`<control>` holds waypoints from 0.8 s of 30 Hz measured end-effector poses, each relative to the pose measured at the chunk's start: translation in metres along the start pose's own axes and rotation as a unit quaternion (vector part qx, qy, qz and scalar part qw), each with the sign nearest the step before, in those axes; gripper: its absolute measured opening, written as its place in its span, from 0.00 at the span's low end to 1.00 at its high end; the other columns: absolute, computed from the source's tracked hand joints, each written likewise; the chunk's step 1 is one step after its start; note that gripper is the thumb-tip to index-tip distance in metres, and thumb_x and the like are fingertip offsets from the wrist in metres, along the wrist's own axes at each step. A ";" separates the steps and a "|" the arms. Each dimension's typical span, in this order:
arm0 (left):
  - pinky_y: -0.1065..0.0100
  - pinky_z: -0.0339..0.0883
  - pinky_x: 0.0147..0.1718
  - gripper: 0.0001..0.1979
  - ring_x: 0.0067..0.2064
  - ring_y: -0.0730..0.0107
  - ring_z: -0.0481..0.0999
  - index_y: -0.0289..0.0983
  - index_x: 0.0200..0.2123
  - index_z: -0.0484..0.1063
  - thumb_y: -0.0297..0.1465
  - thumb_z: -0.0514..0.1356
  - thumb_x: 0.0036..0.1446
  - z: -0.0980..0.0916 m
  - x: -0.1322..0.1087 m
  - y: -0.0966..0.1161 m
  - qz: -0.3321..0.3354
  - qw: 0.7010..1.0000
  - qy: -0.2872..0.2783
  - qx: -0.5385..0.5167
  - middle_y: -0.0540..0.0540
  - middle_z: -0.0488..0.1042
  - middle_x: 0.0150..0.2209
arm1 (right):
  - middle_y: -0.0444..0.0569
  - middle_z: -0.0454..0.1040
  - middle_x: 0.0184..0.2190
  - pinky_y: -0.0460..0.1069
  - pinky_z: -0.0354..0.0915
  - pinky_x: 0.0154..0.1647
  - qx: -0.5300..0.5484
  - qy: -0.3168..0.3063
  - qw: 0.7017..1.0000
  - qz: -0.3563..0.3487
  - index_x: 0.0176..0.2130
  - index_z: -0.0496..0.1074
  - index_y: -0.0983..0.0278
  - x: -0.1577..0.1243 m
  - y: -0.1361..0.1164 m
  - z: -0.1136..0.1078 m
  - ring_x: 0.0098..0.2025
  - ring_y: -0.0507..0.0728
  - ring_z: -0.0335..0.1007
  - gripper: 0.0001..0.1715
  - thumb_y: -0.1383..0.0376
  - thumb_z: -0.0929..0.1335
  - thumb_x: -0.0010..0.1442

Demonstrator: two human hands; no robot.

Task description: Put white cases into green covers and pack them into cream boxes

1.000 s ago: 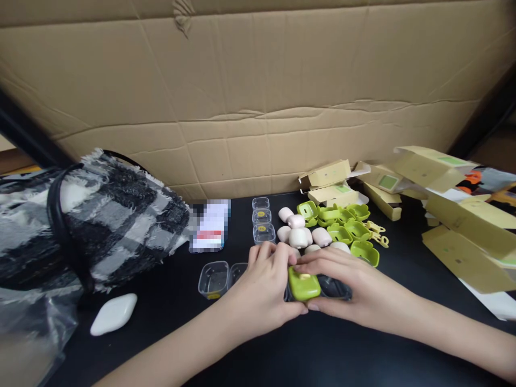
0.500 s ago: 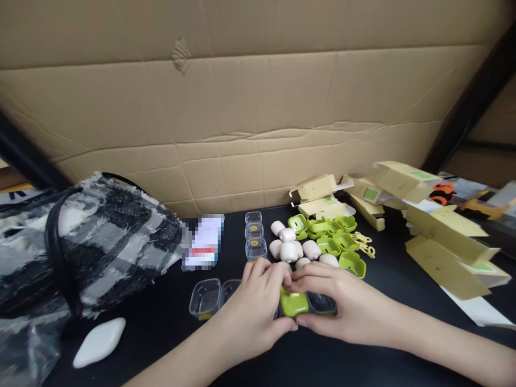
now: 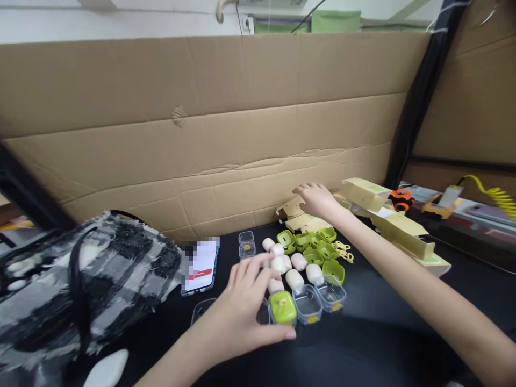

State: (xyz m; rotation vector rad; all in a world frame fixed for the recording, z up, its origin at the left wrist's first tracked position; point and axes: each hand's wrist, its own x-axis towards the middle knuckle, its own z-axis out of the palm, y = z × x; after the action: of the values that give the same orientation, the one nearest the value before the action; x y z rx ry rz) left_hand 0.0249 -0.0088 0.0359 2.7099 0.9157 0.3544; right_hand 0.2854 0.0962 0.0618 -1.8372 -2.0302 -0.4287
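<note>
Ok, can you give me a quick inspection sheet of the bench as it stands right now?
Surface: black tabletop, crowded at the middle and back.
Job's things: green case sits in a clear tray; two more trays without cases to its right; green case pile and pale pods behind.
Clutter: plaid bag, phone, flat yellow cartons.
Grippers: left hand open, thumb by the clear tray; right hand on a small carton at the back, grip unclear.
Cables: coiled yellow cable, far right.
Surroundings: cardboard wall behind.
</note>
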 end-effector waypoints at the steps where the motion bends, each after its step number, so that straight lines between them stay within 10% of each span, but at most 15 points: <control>1: 0.44 0.57 0.55 0.24 0.62 0.44 0.57 0.40 0.47 0.65 0.39 0.67 0.50 -0.008 0.001 0.002 0.001 1.000 0.017 0.005 0.37 0.59 0.60 | 0.52 0.70 0.51 0.58 0.69 0.46 -0.008 -0.002 1.000 0.006 0.52 0.67 0.64 0.004 0.003 0.007 0.47 0.59 0.71 0.17 0.61 0.66 0.65; 8: 0.50 0.58 0.54 0.11 0.56 0.52 0.64 0.43 0.42 0.70 0.36 0.62 0.55 -0.050 0.008 0.009 0.001 0.995 0.092 0.026 0.43 0.65 0.57 | 0.52 0.70 0.51 0.58 0.69 0.46 0.043 0.029 0.998 -0.034 0.52 0.68 0.64 0.000 0.016 0.022 0.47 0.58 0.71 0.16 0.61 0.66 0.65; 13: 0.57 0.61 0.49 0.08 0.48 0.60 0.70 0.40 0.41 0.68 0.37 0.56 0.61 -0.037 0.008 -0.004 -0.067 0.959 0.182 -0.208 0.45 0.72 0.44 | 0.52 0.71 0.50 0.60 0.66 0.51 0.199 0.074 0.976 -0.058 0.48 0.70 0.65 -0.018 0.010 0.001 0.50 0.60 0.69 0.14 0.61 0.67 0.64; 19: 0.58 0.68 0.41 0.17 0.42 0.63 0.75 0.37 0.49 0.58 0.43 0.47 0.65 -0.001 0.003 -0.022 -0.136 0.900 0.178 -0.374 0.38 0.72 0.46 | 0.50 0.77 0.40 0.54 0.70 0.43 0.475 0.039 0.878 -0.044 0.43 0.75 0.62 -0.079 -0.022 -0.018 0.43 0.59 0.74 0.20 0.51 0.65 0.62; 24: 0.54 0.61 0.55 0.24 0.55 0.59 0.68 0.39 0.56 0.54 0.41 0.58 0.61 0.007 0.021 -0.010 -0.028 0.878 0.118 -0.464 0.37 0.67 0.55 | 0.52 0.79 0.38 0.52 0.73 0.37 0.611 -0.053 0.790 0.017 0.47 0.73 0.63 -0.112 -0.041 -0.006 0.40 0.58 0.76 0.22 0.51 0.60 0.66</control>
State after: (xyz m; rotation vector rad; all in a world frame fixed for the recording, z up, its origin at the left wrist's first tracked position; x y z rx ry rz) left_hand 0.0377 0.0103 0.0295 1.7679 0.6284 0.8645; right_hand 0.2543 -0.0099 0.0155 -1.0186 -1.5911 0.8601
